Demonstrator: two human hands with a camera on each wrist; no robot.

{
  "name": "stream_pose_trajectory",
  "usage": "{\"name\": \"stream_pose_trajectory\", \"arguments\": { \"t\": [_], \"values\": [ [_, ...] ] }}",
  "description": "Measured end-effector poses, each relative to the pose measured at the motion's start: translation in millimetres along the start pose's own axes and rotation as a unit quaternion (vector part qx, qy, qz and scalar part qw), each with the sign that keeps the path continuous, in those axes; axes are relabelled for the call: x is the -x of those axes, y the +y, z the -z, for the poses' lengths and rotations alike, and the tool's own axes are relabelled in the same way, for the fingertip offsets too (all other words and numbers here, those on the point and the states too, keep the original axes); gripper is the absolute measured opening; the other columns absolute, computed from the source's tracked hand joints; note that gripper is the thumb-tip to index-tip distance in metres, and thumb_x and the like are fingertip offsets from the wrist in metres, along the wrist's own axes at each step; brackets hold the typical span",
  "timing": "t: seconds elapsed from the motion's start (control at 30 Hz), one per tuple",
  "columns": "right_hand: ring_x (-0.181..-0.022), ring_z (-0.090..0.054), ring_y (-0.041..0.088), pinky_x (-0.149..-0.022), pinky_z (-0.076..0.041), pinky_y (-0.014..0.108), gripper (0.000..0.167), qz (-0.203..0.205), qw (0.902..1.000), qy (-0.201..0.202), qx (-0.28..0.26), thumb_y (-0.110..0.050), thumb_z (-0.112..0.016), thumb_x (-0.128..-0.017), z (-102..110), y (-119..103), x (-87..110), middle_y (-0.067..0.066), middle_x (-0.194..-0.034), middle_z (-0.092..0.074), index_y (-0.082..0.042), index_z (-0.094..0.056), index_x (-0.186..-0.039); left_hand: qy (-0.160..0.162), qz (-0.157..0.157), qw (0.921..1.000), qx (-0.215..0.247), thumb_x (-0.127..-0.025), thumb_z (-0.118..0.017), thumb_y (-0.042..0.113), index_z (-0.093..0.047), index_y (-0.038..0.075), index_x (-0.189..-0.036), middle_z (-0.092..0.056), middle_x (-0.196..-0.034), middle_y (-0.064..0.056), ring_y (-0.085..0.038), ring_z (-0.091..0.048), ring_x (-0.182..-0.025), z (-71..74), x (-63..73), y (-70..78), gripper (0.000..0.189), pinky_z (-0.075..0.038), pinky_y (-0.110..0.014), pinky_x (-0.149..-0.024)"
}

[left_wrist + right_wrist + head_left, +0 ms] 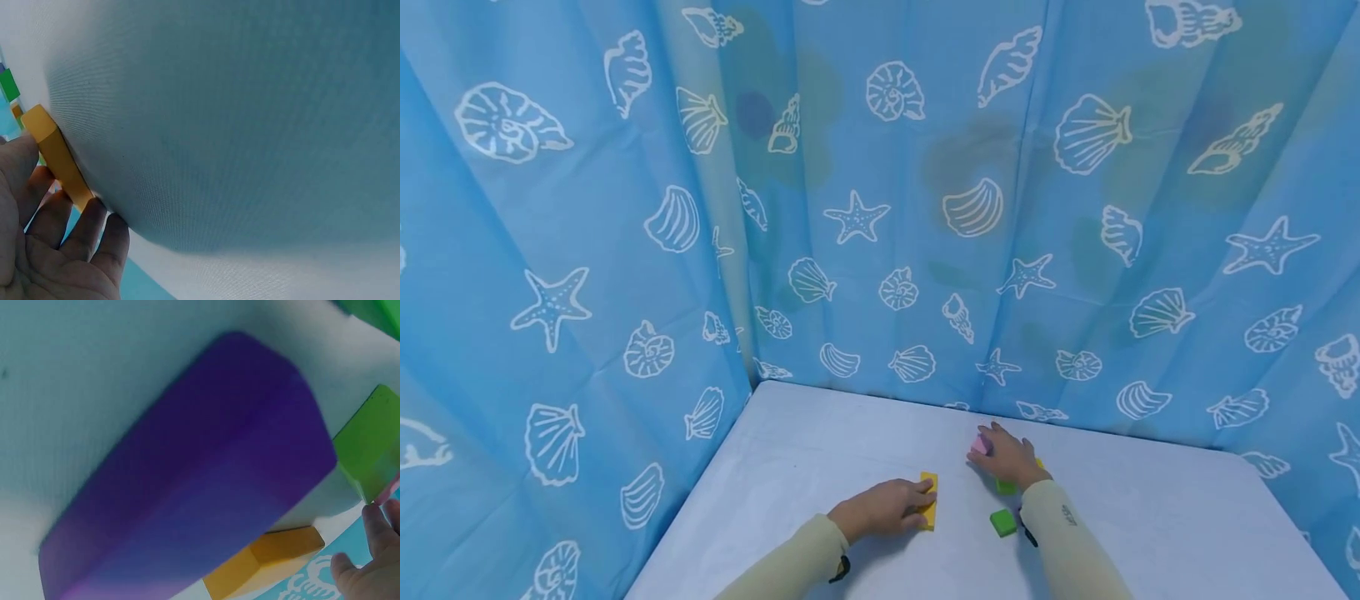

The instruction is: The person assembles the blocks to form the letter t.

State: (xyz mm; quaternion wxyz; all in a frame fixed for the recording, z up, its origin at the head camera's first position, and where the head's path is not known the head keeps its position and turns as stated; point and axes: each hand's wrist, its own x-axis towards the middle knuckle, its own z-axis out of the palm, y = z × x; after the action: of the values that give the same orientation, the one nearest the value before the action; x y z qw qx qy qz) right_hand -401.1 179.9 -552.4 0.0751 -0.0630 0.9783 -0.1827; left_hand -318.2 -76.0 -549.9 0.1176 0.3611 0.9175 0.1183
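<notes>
My left hand (883,507) grips a long yellow block (928,523) that lies on the white table, the thumb on one side of it and the fingers on the other. Farther back and to the right, my right hand (1011,461) holds a small pink block (980,446) between thumb and fingers. Under that hand a green block (1006,487) shows in part, and a bit of a second yellow block (1039,463) peeks out behind it. Nearer to me, another green block (1003,522) lies beside my right wrist.
A large purple block (187,469) fills much of the right wrist view, hidden behind my forearm in the head view. The white table (820,425) meets a blue shell-print curtain (895,208) at its back and left edges.
</notes>
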Motion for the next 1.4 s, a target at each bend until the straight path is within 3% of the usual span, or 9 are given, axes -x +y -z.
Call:
{"name": "stream_pose_trajectory", "arguments": {
  "t": [0.27,0.53,0.73,0.9,1.07,1.4],
  "values": [
    [-0.139,-0.038,0.047,-0.111,-0.029,0.069,0.05,-0.014,0.9996,0.0,-0.026,-0.032,-0.059,-0.098,1.6,-5.8,-1.7,0.019,-0.151,-0.045,-0.008,-0.053,-0.142,0.003,0.003,1.0,-0.004,-0.1,-0.058,0.035,-0.051,0.02,-0.144,-0.045,-0.154,0.003,-0.014,-0.05,-0.135,-1.5,-2.5,0.9,0.047,-0.043,-0.029,-0.11],
    [-0.133,-0.048,0.04,-0.111,-0.03,0.066,0.04,0.008,0.9999,0.012,-0.007,-0.022,-0.066,-0.095,0.1,-14.7,2.2,0.014,-0.141,-0.057,-0.008,-0.063,-0.132,-0.005,0.014,0.9999,-0.008,-0.1,-0.058,0.037,-0.052,0.021,-0.144,-0.044,-0.154,0.005,-0.013,-0.051,-0.135,-2.8,-1.9,3.5,0.047,-0.044,-0.029,-0.11],
    [-0.12,-0.056,0.034,-0.108,-0.038,0.06,0.028,-0.006,0.9999,0.011,-0.012,-0.02,-0.07,-0.092,0.2,-18.9,5.2,0.01,-0.126,-0.067,-0.011,-0.072,-0.118,-0.004,0.007,0.9999,-0.01,-0.1,-0.057,0.036,-0.052,0.02,-0.144,-0.044,-0.154,0.004,-0.014,-0.051,-0.135,-4.0,-1.6,3.9,0.047,-0.044,-0.029,-0.11],
    [-0.114,-0.058,0.032,-0.102,-0.048,0.054,0.027,-0.029,0.9988,0.005,-0.038,-0.021,-0.072,-0.091,-1.0,-23.0,4.9,0.01,-0.121,-0.068,-0.014,-0.074,-0.117,0.004,0.002,0.9999,-0.016,-0.1,-0.058,0.036,-0.052,0.019,-0.143,-0.045,-0.153,0.003,-0.014,-0.052,-0.134,-3.2,-1.1,2.3,0.048,-0.044,-0.029,-0.109],
    [-0.112,-0.058,0.03,-0.102,-0.049,0.052,0.027,-0.034,0.9982,0.005,-0.049,-0.024,-0.072,-0.091,-5.3,-26.1,5.2,0.009,-0.121,-0.067,-0.015,-0.074,-0.117,0.008,0.005,0.9998,-0.015,-0.1,-0.057,0.036,-0.052,0.019,-0.144,-0.045,-0.153,0.003,-0.014,-0.051,-0.135,-4.6,-2.1,0.8,0.048,-0.044,-0.029,-0.11],
    [-0.101,-0.061,0.026,-0.098,-0.053,0.047,0.026,-0.008,0.9978,0.002,-0.065,-0.022,-0.074,-0.09,-7.4,-38.9,6.9,0.01,-0.113,-0.07,-0.008,-0.074,-0.112,0.005,-0.003,1.0,-0.002,-0.1,-0.058,0.033,-0.051,0.016,-0.144,-0.044,-0.154,0.0,-0.016,-0.051,-0.135,-2.1,-1.9,1.1,0.047,-0.044,-0.029,-0.11]
  ]
}}
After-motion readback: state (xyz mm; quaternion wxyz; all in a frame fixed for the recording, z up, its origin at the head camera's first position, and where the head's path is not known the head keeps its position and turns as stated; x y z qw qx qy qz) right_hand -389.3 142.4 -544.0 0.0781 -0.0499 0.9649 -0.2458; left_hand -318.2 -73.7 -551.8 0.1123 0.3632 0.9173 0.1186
